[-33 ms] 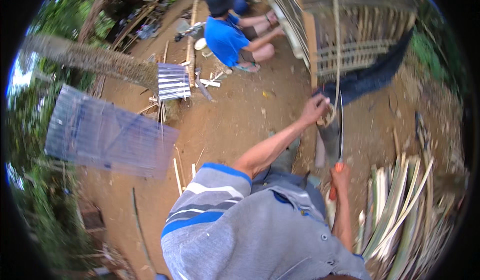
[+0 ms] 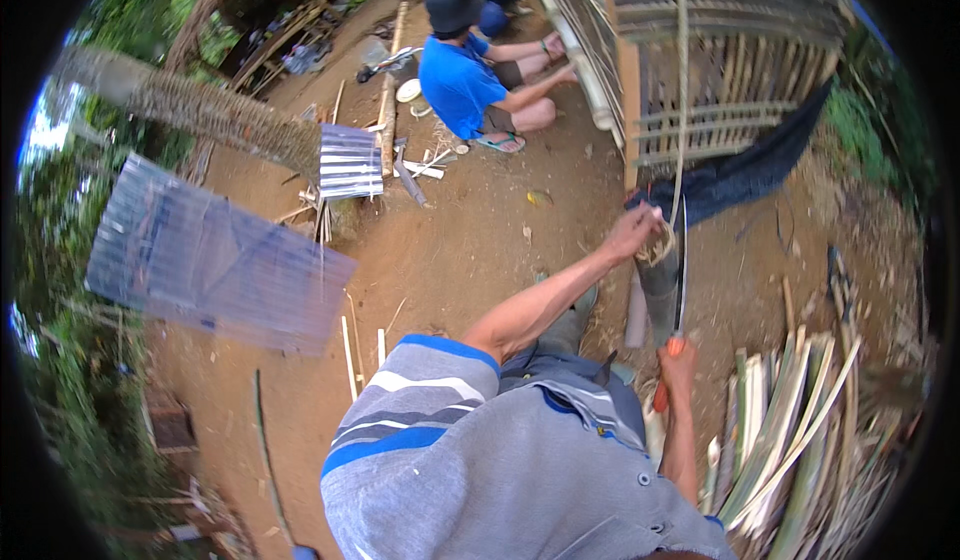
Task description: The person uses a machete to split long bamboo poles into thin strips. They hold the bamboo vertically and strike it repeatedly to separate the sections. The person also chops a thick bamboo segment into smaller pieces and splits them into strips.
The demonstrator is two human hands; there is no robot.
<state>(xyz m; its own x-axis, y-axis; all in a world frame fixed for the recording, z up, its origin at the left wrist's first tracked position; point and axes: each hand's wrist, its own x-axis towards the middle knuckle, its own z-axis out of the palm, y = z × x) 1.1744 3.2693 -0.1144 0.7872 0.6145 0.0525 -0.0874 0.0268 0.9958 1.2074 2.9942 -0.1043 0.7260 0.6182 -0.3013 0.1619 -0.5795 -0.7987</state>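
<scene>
In front of me a dark bamboo tube (image 2: 657, 285) slants upward, its pale open end toward my left hand. My left hand (image 2: 634, 232) reaches forward, its fingers closed at that open rim. My right hand (image 2: 677, 368) is wrapped round the orange handle of a long knife (image 2: 683, 270). The thin blade points away from me, alongside the tube, seen almost edge-on; whether it touches the tube I cannot tell. A long thin pale strip (image 2: 681, 80) runs from the far edge down to the tube's mouth, beside the blade tip.
A slatted bamboo structure (image 2: 720, 110) with dark cloth (image 2: 755, 175) stands ahead right. Split bamboo strips (image 2: 790, 430) lie at my right. A person in blue (image 2: 460, 85) squats ahead, another beyond. Clear corrugated sheets (image 2: 220, 260) and a leaning trunk (image 2: 190, 100) are at left.
The view has shifted slightly. The knife and my right hand sit a little lower in the picture; my left hand stays at the tube's rim.
</scene>
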